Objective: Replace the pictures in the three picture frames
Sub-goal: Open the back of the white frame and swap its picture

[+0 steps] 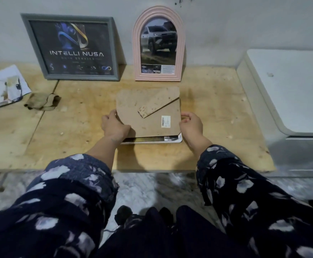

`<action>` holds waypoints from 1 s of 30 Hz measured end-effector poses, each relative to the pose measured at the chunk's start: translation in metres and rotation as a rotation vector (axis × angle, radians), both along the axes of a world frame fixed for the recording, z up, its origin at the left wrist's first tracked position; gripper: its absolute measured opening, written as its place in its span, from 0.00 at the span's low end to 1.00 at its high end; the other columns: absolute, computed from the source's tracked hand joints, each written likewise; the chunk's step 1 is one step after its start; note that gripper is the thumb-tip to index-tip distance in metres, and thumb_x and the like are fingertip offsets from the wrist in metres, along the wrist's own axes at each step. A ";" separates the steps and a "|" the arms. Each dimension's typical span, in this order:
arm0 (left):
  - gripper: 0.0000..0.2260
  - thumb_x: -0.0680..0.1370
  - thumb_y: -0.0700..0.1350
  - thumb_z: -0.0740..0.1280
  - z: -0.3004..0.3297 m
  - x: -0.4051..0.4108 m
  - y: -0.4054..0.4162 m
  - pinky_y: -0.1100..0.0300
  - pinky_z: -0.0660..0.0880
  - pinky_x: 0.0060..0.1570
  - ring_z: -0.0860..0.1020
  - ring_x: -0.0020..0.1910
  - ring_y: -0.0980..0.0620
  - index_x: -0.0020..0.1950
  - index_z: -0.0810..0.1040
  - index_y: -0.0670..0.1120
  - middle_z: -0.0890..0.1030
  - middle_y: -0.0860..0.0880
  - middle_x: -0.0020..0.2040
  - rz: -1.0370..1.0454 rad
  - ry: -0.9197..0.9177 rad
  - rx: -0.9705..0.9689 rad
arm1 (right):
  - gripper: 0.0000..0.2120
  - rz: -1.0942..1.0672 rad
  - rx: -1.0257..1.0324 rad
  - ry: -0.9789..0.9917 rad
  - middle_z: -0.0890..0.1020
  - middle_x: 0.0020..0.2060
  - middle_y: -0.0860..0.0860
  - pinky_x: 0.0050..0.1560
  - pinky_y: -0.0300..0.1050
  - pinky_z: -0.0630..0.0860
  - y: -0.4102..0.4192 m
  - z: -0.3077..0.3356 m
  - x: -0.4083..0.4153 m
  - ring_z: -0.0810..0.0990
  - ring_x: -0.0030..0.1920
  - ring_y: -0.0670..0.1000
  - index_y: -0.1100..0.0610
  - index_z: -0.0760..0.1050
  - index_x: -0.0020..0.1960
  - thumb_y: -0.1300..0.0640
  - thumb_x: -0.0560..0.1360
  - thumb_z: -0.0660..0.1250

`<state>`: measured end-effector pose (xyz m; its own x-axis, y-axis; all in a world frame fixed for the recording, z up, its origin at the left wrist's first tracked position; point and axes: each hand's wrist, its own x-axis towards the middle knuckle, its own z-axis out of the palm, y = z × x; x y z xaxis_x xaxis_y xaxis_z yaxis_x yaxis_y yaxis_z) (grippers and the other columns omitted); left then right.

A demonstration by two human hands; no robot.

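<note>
Backing board over a face-down frame

Left hand (114, 125) and right hand (191, 125) gripped the backing board (150, 112) above the white frame (178, 140), a picture inside.

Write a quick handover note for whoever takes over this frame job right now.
Left hand grips the left edge of the backing board; right hand holds its right edge.
The board lies slightly askew on the white frame, which is face down mid-table; a picture edge shows beneath.
Grey frame and pink frame stand against the wall with pictures in.
Left: seat and fasten the board, stand the frame up. Whether the standing two are already swapped cannot be told.
</note>
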<state>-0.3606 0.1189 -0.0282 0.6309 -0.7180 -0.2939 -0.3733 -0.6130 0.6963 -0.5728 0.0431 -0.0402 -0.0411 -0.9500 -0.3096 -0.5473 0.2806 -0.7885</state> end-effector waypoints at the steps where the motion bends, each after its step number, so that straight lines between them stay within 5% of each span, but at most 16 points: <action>1: 0.32 0.73 0.40 0.71 -0.001 0.001 0.003 0.51 0.63 0.70 0.64 0.69 0.41 0.74 0.63 0.47 0.63 0.43 0.68 -0.006 -0.001 -0.001 | 0.14 0.012 0.006 0.007 0.81 0.46 0.46 0.50 0.55 0.80 0.002 -0.002 0.001 0.81 0.46 0.52 0.43 0.73 0.52 0.61 0.75 0.57; 6: 0.31 0.74 0.42 0.71 -0.003 0.004 0.013 0.50 0.63 0.69 0.63 0.69 0.40 0.75 0.63 0.48 0.63 0.42 0.67 -0.054 -0.036 0.015 | 0.14 0.032 -0.006 0.036 0.81 0.50 0.49 0.51 0.55 0.80 0.012 -0.007 0.000 0.80 0.48 0.52 0.45 0.74 0.55 0.61 0.75 0.57; 23: 0.31 0.76 0.49 0.71 -0.008 0.005 0.020 0.49 0.62 0.68 0.60 0.69 0.42 0.76 0.61 0.46 0.62 0.44 0.69 -0.181 -0.132 0.097 | 0.21 0.072 -0.003 0.063 0.72 0.36 0.43 0.45 0.43 0.74 0.020 -0.007 -0.005 0.75 0.44 0.49 0.55 0.73 0.65 0.69 0.75 0.61; 27: 0.31 0.77 0.49 0.69 -0.009 0.004 0.019 0.48 0.61 0.67 0.59 0.69 0.42 0.76 0.60 0.45 0.60 0.45 0.70 -0.208 -0.136 0.139 | 0.23 0.111 0.006 0.118 0.79 0.56 0.50 0.48 0.37 0.70 0.022 -0.006 -0.005 0.77 0.51 0.49 0.56 0.70 0.70 0.68 0.76 0.60; 30: 0.29 0.77 0.47 0.69 -0.007 0.004 0.017 0.49 0.60 0.69 0.60 0.68 0.42 0.74 0.62 0.43 0.60 0.44 0.69 -0.216 -0.127 0.136 | 0.23 0.156 0.009 0.182 0.72 0.68 0.51 0.47 0.35 0.70 0.023 -0.003 -0.006 0.78 0.49 0.47 0.55 0.67 0.72 0.66 0.78 0.59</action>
